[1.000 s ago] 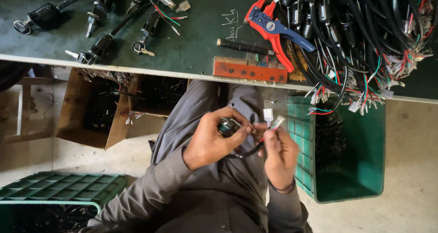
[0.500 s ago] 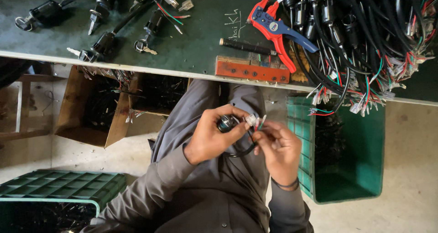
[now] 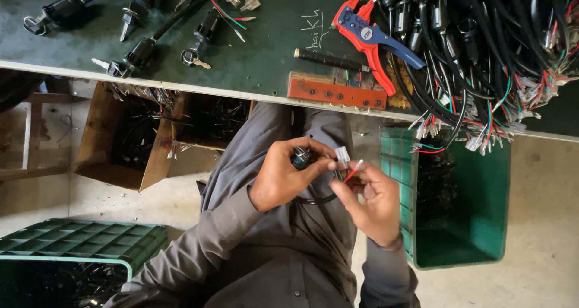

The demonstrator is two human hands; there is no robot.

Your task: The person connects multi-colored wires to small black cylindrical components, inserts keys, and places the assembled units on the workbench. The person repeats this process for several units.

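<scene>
My left hand [image 3: 283, 175] grips a small black lock-switch body [image 3: 300, 158] over my lap, its black cable [image 3: 318, 199] looping below. Between thumb and finger it also pinches a white plastic connector [image 3: 342, 156]. My right hand [image 3: 369, 198] holds a red wire end [image 3: 353, 170] right beside that connector, fingers closed around the wire. Both hands sit close together, below the front edge of the green workbench [image 3: 265, 60].
On the bench lie red-and-blue wire strippers [image 3: 369, 39], an orange metal block [image 3: 336, 92], a black rod [image 3: 329, 59], several keyed lock switches [image 3: 142, 48] and a big pile of black wired harnesses [image 3: 488, 54]. Green crates stand at right [image 3: 476, 223] and lower left [image 3: 72, 244]; cardboard boxes [image 3: 126, 145] sit under the bench.
The hands have stayed over the lap; the right hand's fingers shifted slightly, bringing the red wire end up against the white connector.
</scene>
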